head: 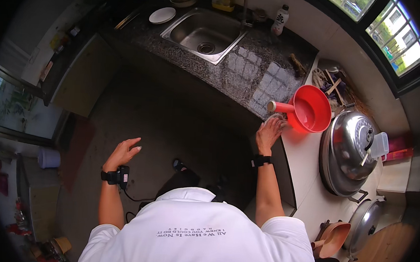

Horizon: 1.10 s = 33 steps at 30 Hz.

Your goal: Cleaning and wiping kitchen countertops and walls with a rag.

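My right hand (pixel 269 132) lies over a greyish cloth (pixel 277 118) at the corner where the dark stone counter meets the white tiled one. Just beyond its fingers stands a red plastic dipper (pixel 312 109), its handle pointing left over the dark counter. My left hand (pixel 122 154) hangs in the air above the floor, fingers apart, with nothing in it. Both wrists wear black straps, the left one with a small device and a cable. Part of the cloth is hidden under the right fingers, so their grip on it is unclear.
A steel sink (pixel 206 32) with a tap, a white plate (pixel 162 15) and a bottle (pixel 280 20) are on the dark counter (pixel 199 70). A large lidded wok (pixel 351 148), a second lidded pan (pixel 363 225) and a brownish dipper (pixel 332 239) stand along the right.
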### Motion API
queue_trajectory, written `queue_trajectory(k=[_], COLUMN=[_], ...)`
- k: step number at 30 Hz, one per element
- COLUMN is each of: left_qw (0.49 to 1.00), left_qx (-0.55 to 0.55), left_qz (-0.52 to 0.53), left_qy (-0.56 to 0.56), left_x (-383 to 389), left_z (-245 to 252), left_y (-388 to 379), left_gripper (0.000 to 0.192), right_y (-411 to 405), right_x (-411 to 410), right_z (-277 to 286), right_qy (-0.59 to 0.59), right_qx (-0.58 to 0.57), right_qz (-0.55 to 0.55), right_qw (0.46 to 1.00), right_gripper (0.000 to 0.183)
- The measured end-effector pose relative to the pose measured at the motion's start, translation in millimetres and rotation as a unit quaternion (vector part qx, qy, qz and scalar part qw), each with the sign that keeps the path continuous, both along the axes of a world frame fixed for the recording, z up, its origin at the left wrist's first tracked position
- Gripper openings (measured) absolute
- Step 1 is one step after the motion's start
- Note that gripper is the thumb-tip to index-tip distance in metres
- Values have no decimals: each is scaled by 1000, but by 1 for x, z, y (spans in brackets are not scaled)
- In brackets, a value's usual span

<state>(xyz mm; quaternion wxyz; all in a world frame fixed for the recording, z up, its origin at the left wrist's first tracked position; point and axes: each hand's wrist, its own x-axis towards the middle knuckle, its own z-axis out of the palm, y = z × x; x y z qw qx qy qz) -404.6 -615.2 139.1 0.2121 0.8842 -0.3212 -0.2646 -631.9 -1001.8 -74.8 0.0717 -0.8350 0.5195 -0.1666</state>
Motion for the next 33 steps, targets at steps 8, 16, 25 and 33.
queue_trajectory(k=[8, 16, 25, 33], left_qw=[993, 968, 934, 888], left_qx=[-57, -16, -39, -39], left_qz=[79, 243, 354, 457], left_qy=[-64, -67, -7, -18], left_x=[73, 140, 196, 292], left_z=[-22, 16, -19, -24], left_y=[109, 219, 284, 297], left_gripper=[40, 41, 43, 42], right_y=[49, 49, 88, 137], right_x=[188, 327, 448, 649], right_z=[8, 9, -7, 8], right_qy=[-43, -325, -21, -67], right_qx=[42, 166, 7, -5], right_qz=[146, 169, 61, 238], right_qw=[987, 915, 998, 969], right_gripper=[46, 46, 39, 41])
